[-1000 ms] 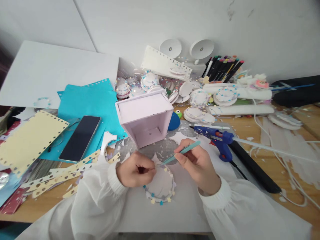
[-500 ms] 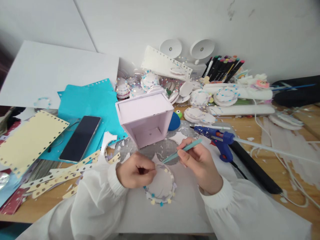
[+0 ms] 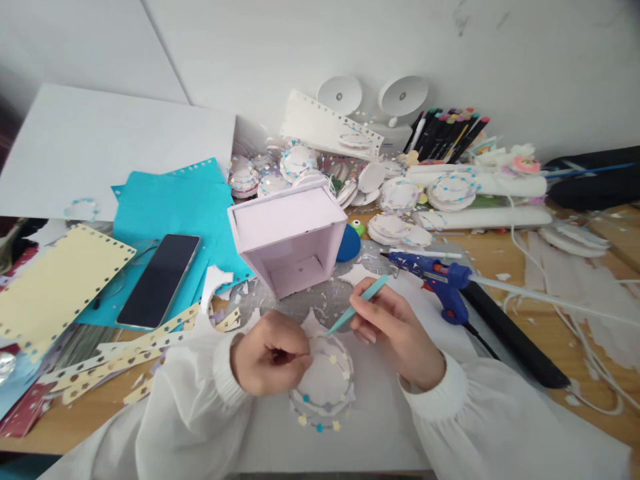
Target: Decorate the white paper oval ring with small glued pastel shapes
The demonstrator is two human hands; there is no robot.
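My right hand (image 3: 393, 327) holds a pair of teal tweezers (image 3: 357, 305), tips pointing down and left. Those tips meet the upper edge of a thin string garland (image 3: 353, 373), looped in a ring and dotted with small yellow, blue and pale paper shapes. At the ring's upper left, my left hand (image 3: 273, 352) is closed in a pinch on the garland; its fingertips partly hide what lies between them. Beneath the loops is a pale sheet of paper (image 3: 380, 427). Just behind my hands a pale pink open box (image 3: 290, 217) stands tilted.
A blue glue gun (image 3: 433, 277) with a long glue stick lies to the right, its cord trailing. At left are a phone (image 3: 160, 280), turquoise sheets (image 3: 170, 200) and punched yellow paper (image 3: 63, 283). Wound garlands (image 3: 453, 189) crowd the back, near markers (image 3: 447, 135).
The tweezers have tilted steeper, and their tips have dropped slightly toward the ring. My left hand and the garland sit a little lower in the view.
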